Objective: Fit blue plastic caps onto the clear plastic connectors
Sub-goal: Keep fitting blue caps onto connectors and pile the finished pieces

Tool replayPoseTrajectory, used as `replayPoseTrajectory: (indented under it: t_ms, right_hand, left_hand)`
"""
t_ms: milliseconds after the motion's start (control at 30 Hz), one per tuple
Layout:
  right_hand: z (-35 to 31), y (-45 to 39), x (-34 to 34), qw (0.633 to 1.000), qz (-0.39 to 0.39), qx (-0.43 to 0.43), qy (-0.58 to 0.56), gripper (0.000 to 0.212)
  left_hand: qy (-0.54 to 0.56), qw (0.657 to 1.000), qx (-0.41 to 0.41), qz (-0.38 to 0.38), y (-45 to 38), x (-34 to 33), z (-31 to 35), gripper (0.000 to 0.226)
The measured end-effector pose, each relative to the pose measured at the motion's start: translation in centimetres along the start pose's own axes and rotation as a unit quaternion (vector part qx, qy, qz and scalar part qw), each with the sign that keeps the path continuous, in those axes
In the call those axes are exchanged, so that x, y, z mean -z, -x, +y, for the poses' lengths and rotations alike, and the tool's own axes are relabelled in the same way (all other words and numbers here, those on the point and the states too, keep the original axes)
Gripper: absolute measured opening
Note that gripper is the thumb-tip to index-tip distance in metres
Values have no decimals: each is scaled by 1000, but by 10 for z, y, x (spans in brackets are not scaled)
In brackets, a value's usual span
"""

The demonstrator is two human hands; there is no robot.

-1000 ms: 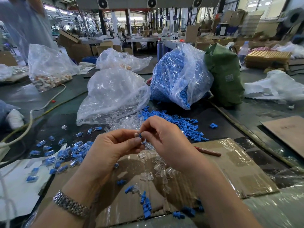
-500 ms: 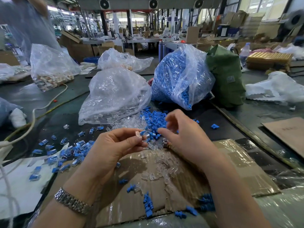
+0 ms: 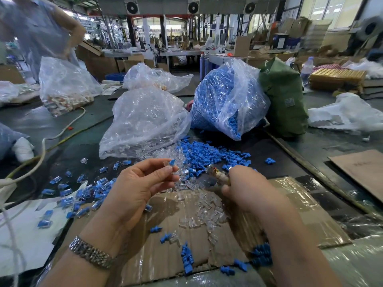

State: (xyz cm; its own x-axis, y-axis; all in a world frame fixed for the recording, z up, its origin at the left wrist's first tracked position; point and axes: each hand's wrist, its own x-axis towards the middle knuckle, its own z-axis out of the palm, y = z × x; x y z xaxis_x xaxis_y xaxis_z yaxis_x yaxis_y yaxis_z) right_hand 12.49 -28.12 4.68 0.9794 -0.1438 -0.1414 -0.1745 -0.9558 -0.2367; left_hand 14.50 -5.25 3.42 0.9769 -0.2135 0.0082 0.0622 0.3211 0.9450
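Observation:
My left hand [image 3: 143,183] pinches a clear connector with a blue cap [image 3: 171,164] between thumb and fingertips, above the cardboard sheet [image 3: 290,214]. My right hand [image 3: 250,189] is curled round a thin brown stick-like tool [image 3: 217,174] whose tip points toward the left hand. Loose blue caps [image 3: 207,156] lie heaped just beyond both hands. Loose clear connectors [image 3: 204,210] are scattered on the cardboard between my wrists. Capped pieces [image 3: 83,193] are spread out at the left.
A clear bag of connectors [image 3: 145,121] and a bag of blue caps [image 3: 226,100] stand behind the piles, with a green bag [image 3: 284,100] to their right. A white cable [image 3: 43,150] runs along the left. Another person [image 3: 37,32] stands at the far left.
My right hand let go of the connector, swung right and down, and now grips the brown stick that lay on the cardboard. The left hand keeps the capped connector.

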Motion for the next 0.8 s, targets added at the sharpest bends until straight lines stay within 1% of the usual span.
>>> replayPoseTrajectory:
  t_ms: [100, 167, 233, 300, 367, 433, 533, 667, 800]
  right_hand:
    - [5, 5, 9, 996, -6, 36, -82, 28]
    - [2, 11, 15, 987, -22, 65, -145, 29]
    - [-4, 18, 21, 969, -68, 91, -218, 33]
    - [-8, 23, 25, 953, -116, 119, -253, 36]
    - [-13, 25, 26, 950, -133, 141, -245, 39]
    - [-19, 26, 26, 951, -130, 148, -237, 41]
    - [-24, 30, 24, 950, -129, 156, -239, 40]
    - [-27, 31, 21, 949, -125, 166, -236, 40]
    - [-26, 28, 15, 942, -128, 165, -264, 36]
  left_hand:
    - [13, 1000, 2, 2, -1, 3, 0, 20]
    - [18, 1000, 3, 2, -1, 3, 0, 20]
    - [20, 1000, 0, 0, -1, 2, -1, 20]
    - [11, 1000, -2, 0, -2, 1, 0, 22]
    - [-7, 1000, -7, -3, -3, 0, 1, 31]
    - [-28, 1000, -11, -8, -2, -1, 0, 37]
    - [-70, 997, -28, -19, 0, -3, -1, 38]
    - [-131, 989, -72, -18, 4, -7, -2, 38]
    - [-170, 980, -100, -10, 4, -9, -3, 28]
